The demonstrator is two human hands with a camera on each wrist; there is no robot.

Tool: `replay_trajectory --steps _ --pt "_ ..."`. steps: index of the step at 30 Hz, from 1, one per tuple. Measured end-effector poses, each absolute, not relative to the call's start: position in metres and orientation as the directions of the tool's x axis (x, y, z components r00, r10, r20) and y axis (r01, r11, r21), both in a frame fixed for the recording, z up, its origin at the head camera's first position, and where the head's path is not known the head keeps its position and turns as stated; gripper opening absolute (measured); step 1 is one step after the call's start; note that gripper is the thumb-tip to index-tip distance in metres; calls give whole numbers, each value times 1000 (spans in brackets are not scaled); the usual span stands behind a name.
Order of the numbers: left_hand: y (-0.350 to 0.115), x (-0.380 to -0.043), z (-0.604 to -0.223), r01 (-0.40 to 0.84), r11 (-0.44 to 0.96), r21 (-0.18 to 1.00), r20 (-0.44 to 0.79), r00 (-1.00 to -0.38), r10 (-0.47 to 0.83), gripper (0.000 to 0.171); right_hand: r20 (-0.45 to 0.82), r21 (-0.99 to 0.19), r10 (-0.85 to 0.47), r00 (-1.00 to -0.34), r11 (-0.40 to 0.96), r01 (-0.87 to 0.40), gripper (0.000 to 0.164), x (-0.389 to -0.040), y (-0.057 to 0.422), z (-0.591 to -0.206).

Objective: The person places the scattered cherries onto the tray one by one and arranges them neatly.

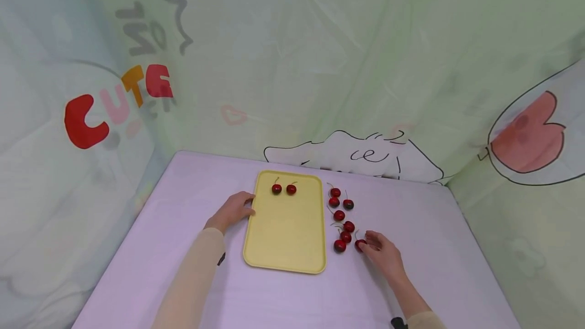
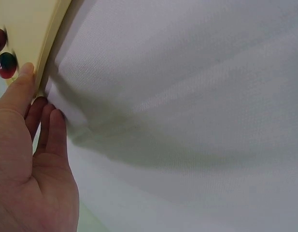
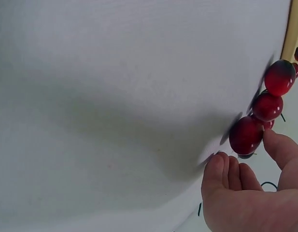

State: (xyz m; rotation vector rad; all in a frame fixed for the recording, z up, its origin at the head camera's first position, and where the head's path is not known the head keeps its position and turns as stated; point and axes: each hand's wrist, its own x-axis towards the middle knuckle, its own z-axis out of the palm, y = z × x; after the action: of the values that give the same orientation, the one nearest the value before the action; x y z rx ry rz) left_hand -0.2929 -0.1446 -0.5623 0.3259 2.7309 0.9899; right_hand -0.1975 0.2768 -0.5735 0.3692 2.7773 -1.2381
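The left hand (image 1: 232, 210) holds the left rim of a yellow tray (image 1: 287, 232). Its thumb lies over the edge, fingers against the outer side, in the left wrist view. Two red cherries with stems, a left one (image 1: 276, 189) and a right one (image 1: 291, 189), lie near the tray's far end. Right of the tray, the right hand (image 1: 383, 255) is at the nearest cherry (image 3: 246, 136). The thumb tip meets that cherry's side, while the other fingers stand bent a little apart from it, a gap showing between.
Several more cherries lie in a loose column along the tray's right side, among them a far one (image 1: 335, 192) and a near one (image 1: 339, 245). A pale lilac cloth (image 1: 274, 298) covers the table. Printed curtains (image 1: 297, 65) hang close behind it and at both sides.
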Motion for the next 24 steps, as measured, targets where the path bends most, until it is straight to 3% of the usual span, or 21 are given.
replay_trajectory --steps 24 --pt "-145 -291 -559 128 740 660 -126 -953 277 51 -141 -713 129 -982 675 191 47 -195 274 -579"
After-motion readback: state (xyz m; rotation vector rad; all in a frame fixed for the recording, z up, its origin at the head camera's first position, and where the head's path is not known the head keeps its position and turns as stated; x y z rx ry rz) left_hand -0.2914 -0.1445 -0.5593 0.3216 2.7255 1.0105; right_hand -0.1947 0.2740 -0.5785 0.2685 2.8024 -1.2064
